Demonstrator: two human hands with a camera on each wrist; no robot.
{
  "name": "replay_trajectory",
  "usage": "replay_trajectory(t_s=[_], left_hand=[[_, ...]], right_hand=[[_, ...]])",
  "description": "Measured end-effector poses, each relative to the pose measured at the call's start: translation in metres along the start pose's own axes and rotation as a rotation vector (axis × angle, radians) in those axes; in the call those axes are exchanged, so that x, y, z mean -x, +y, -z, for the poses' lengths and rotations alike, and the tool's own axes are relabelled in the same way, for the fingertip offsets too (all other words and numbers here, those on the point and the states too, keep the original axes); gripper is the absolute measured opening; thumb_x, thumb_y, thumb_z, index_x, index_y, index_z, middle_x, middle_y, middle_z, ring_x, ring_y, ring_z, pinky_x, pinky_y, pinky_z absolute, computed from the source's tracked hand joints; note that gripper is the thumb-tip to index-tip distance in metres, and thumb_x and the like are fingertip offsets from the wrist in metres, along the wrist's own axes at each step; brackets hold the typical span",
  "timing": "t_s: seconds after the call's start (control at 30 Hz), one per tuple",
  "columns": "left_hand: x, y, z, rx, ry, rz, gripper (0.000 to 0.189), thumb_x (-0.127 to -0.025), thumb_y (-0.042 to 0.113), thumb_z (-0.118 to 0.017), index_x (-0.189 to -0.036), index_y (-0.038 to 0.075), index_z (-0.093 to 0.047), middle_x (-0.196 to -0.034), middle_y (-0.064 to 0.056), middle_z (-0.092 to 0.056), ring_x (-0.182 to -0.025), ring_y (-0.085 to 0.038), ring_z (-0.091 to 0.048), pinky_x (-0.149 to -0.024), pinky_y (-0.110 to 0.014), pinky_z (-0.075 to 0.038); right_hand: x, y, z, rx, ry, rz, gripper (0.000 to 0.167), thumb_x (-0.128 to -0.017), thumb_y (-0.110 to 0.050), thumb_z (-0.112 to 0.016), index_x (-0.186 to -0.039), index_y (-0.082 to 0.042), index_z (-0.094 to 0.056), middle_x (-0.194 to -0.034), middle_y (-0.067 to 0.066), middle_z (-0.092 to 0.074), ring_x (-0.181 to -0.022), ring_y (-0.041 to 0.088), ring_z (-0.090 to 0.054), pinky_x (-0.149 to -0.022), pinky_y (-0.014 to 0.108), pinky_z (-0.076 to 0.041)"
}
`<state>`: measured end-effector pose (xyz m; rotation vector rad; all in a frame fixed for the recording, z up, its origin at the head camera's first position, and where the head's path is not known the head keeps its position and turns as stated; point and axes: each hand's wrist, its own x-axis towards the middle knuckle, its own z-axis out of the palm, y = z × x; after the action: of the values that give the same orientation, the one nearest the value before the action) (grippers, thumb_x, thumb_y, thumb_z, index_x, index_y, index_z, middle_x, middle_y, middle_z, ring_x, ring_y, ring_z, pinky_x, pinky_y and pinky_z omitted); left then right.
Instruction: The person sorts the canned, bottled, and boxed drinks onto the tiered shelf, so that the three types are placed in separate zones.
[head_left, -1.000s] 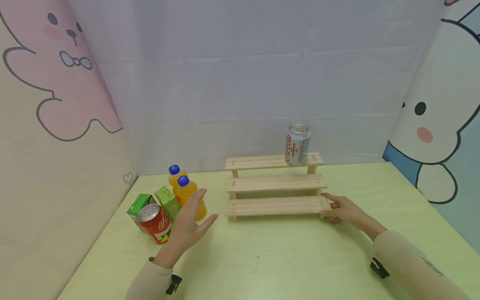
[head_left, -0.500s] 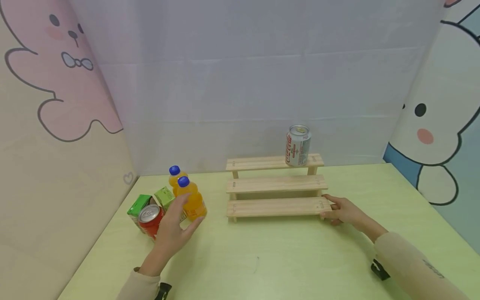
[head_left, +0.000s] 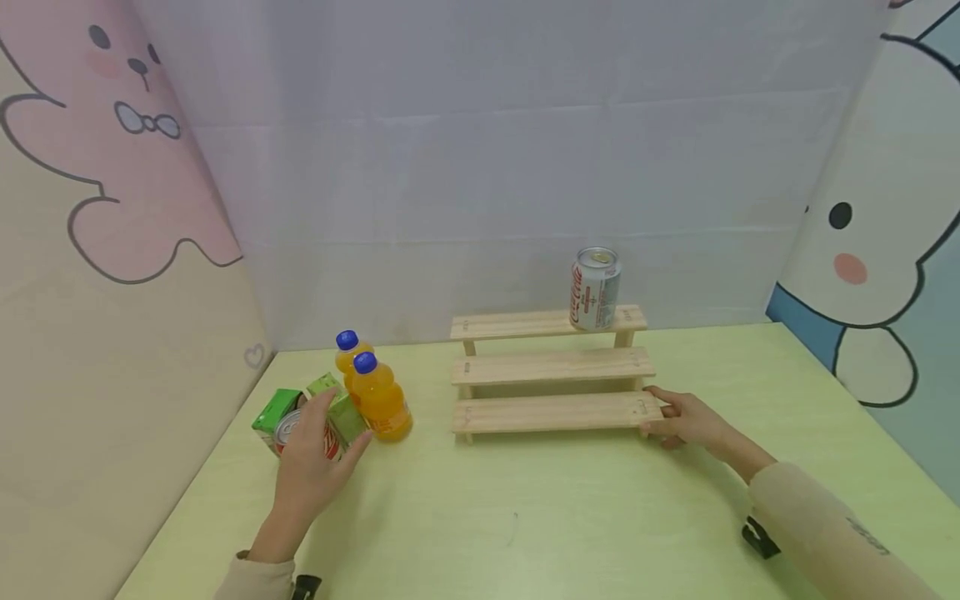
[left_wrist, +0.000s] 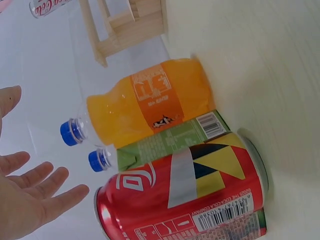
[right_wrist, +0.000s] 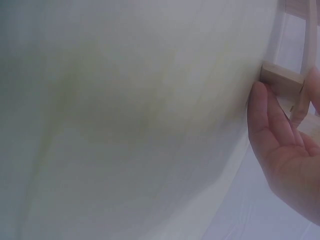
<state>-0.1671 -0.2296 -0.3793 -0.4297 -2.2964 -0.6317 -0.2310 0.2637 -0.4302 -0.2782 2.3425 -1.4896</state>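
My left hand [head_left: 306, 467] hovers open at the red soda can [left_wrist: 145, 197], thumb apart from the fingers, and in the head view it covers most of the can. In the left wrist view its fingers [left_wrist: 65, 197] are spread near the can's top, apart from it. My right hand [head_left: 690, 423] grips the right end of the lowest step of a three-step wooden display rack [head_left: 555, 412], thumb at the front. In the right wrist view its fingers [right_wrist: 272, 117] lie against the rack's end piece [right_wrist: 282, 80]. A silver Coca-Cola can [head_left: 595, 289] stands upright on the top step.
Beside the red can stand a green drink carton [head_left: 274, 410], a light green carton [head_left: 348, 419] and two orange juice bottles with blue caps [head_left: 384, 402] [head_left: 348, 354]. A white cloth wall [head_left: 420, 183] closes the back of the pale table [head_left: 517, 517]; printed side walls flank it.
My left hand has moved left and slightly down, away from in front of the juice bottles and over to the red can. The right hand stays on the rack.
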Motion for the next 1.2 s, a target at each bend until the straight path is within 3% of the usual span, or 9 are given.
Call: replay_trajectory(t_s=[0.27,0.5,0.67,0.8,1.2], left_hand=[[0.007,-0.011,0.009,-0.022,-0.041,0.168,0.073,-0.067,0.010,-0.079,-0.127,-0.005,-0.040,-0.126,-0.026,-0.043,-0.114,-0.042,-0.040,-0.087,-0.061,-0.037],[0.012,-0.018,0.011,-0.078,-0.043,0.239,0.072,-0.070,0.012,-0.077,-0.127,-0.004,-0.038,-0.126,-0.025,-0.042,-0.112,-0.042,-0.039,-0.083,-0.062,-0.040],[0.015,-0.023,0.014,-0.099,-0.009,0.277,0.069,-0.070,0.011,-0.077,-0.126,-0.004,-0.039,-0.124,-0.025,-0.042,-0.109,-0.041,-0.040,-0.081,-0.061,-0.041],[0.017,-0.029,0.015,-0.095,-0.002,0.328,0.068,-0.070,0.011,-0.076,-0.125,-0.007,-0.039,-0.124,-0.027,-0.042,-0.109,-0.042,-0.040,-0.085,-0.061,-0.039],[0.020,-0.037,0.017,-0.080,-0.115,0.508,0.070,-0.077,0.017,-0.071,-0.128,-0.011,-0.033,-0.116,-0.030,-0.039,-0.103,-0.044,-0.042,-0.082,-0.059,-0.039]], right_hand=[[0.000,-0.001,-0.001,0.010,0.012,-0.008,0.082,-0.086,-0.016,-0.063,-0.139,0.013,-0.008,-0.121,0.036,-0.046,-0.090,0.023,-0.060,-0.065,0.035,-0.053],[-0.001,0.000,-0.001,0.012,0.017,-0.017,0.082,-0.085,-0.016,-0.064,-0.139,0.012,-0.008,-0.121,0.035,-0.047,-0.088,0.021,-0.060,-0.065,0.035,-0.053],[-0.001,0.000,0.000,0.012,0.020,-0.017,0.082,-0.085,-0.016,-0.064,-0.139,0.012,-0.009,-0.119,0.035,-0.049,-0.086,0.019,-0.060,-0.064,0.035,-0.053],[-0.001,0.000,0.000,0.013,0.020,-0.016,0.082,-0.085,-0.016,-0.064,-0.139,0.013,-0.009,-0.119,0.035,-0.049,-0.085,0.018,-0.060,-0.064,0.035,-0.053],[0.000,0.000,0.000,0.012,0.016,-0.013,0.082,-0.086,-0.016,-0.064,-0.139,0.013,-0.008,-0.119,0.035,-0.049,-0.089,0.022,-0.060,-0.066,0.036,-0.053]])
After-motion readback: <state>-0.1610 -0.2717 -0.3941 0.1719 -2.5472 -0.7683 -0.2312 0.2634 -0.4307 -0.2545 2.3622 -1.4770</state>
